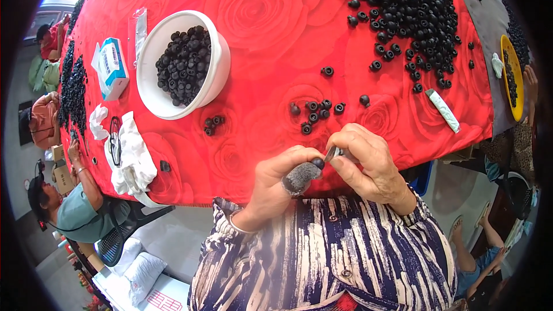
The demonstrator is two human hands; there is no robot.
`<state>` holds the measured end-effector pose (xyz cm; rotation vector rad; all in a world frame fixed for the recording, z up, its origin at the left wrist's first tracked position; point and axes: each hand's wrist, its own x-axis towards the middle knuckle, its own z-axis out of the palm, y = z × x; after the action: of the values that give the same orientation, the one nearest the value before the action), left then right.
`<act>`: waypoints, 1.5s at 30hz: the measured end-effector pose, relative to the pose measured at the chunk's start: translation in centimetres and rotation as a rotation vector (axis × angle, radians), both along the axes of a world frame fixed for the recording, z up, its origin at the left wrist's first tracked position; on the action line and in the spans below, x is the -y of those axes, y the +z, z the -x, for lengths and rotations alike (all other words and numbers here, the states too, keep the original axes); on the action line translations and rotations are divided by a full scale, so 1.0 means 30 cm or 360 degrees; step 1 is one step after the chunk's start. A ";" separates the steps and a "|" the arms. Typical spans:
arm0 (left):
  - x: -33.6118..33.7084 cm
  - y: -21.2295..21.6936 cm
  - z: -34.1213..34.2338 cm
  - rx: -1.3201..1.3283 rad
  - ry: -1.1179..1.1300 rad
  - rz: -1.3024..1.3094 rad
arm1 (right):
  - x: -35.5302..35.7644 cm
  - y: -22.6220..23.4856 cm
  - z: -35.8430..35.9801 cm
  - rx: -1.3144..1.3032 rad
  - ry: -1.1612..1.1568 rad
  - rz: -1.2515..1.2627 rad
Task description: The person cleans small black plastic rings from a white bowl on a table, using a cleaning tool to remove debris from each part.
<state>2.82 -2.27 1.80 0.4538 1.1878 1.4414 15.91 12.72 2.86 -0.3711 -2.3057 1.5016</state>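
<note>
Both hands (371, 168) close together, fingers (358, 138) curled, thumbs (300, 156) pinching

Wearer's 2 hands (271, 175) (368, 164), 1 wht bowl (221, 72), 1 blu/wht box (114, 72), 1 ylw tray (519, 92), blk pcs (397, 17) past counting.

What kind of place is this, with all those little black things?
Probably a small workshop where people work by hand: a big heap of small black pieces lies on a red tablecloth, a white tub holds more, and other people are alongside.
</note>
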 end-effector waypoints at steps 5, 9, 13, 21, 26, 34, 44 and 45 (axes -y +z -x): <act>0.000 -0.004 0.002 0.0020 -0.0027 0.0071 | 0.001 -0.019 0.007 -0.0045 -0.0001 -0.0013; 0.002 -0.013 0.005 0.0066 -0.0060 0.0084 | 0.001 -0.029 0.011 -0.0028 0.0012 -0.0031; 0.003 -0.019 0.003 0.0167 -0.0021 0.0047 | -0.001 -0.026 0.012 -0.0027 0.0038 -0.0016; -0.001 -0.029 0.002 0.0238 -0.0048 0.0094 | -0.012 -0.052 0.014 -0.0074 0.0088 -0.0066; -0.008 -0.022 0.008 0.0431 0.0204 0.0270 | -0.010 -0.030 -0.009 0.0062 0.0379 -0.0202; -0.003 -0.029 -0.007 0.0486 0.0144 0.0262 | 0.004 -0.030 0.025 -0.0360 -0.0040 -0.0246; 0.013 -0.073 -0.012 0.1131 0.0026 0.0142 | 0.052 -0.056 0.048 -0.0623 -0.0144 -0.0738; 0.013 -0.067 -0.016 0.1066 0.0064 0.0180 | 0.059 -0.056 0.048 -0.0642 -0.0187 -0.0774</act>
<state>3.31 -2.66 -0.22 -0.1363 0.7279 1.3924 14.47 10.95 1.19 -0.0582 -2.1757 0.8234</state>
